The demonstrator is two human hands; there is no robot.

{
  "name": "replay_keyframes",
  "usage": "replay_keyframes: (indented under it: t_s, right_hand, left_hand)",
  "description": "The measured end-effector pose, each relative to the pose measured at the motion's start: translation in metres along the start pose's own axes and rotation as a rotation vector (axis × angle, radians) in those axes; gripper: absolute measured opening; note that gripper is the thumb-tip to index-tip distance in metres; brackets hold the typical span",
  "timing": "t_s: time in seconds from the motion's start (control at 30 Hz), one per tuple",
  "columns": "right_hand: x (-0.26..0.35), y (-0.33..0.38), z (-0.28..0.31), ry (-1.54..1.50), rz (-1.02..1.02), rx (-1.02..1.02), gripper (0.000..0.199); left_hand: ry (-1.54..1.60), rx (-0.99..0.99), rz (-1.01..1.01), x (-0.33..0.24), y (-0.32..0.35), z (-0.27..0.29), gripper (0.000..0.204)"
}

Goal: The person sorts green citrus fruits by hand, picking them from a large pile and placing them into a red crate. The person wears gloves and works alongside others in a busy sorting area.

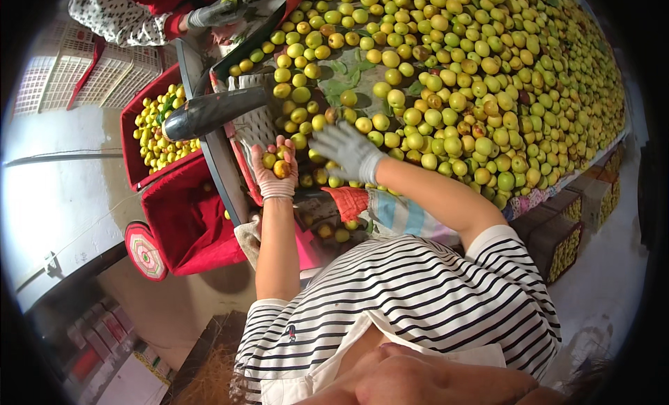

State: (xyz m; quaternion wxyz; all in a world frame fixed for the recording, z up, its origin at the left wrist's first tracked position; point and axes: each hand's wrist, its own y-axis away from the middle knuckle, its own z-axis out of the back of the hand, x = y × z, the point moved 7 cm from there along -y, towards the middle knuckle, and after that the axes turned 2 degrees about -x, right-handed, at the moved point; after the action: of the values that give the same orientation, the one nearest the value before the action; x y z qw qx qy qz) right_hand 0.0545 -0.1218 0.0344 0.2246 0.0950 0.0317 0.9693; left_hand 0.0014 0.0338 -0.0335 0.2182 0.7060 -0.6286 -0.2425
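Note:
Cupped palm up, my left hand (273,173) holds several jujubes (281,169), some with brown patches. A pale cuff circles that wrist, and the fingers look bare. My right hand (350,154) wears a grey glove and is spread with its palm down over the near-left edge of a large heap of yellow-green jujubes (481,91). No fruit shows in its grip, though its underside is hidden. Beside my left hand is a white slotted panel (255,123) with a red edge.
A dark, rounded blower-like piece (216,113) juts over a grey rail (226,175). Left of it stand a red-lined crate of jujubes (167,136) and another red-lined bin (185,217). A co-worker's gloved hand (217,13) is at the far left, near stacked white crates (83,70).

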Motion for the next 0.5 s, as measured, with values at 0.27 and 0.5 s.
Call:
replay_keyframes:
  t_s: [0.27,0.5]
  right_hand:
    - [-0.007,0.083,0.010,0.016,0.101,0.092,0.072]
    - [-0.061,-0.032,0.020,0.040,0.030,-0.333,0.053]
  left_hand:
    - [0.012,0.099,0.087,0.011,0.002,-0.008,0.038]
    - [0.010,0.120,0.120,0.013,0.009,-0.020,0.035]
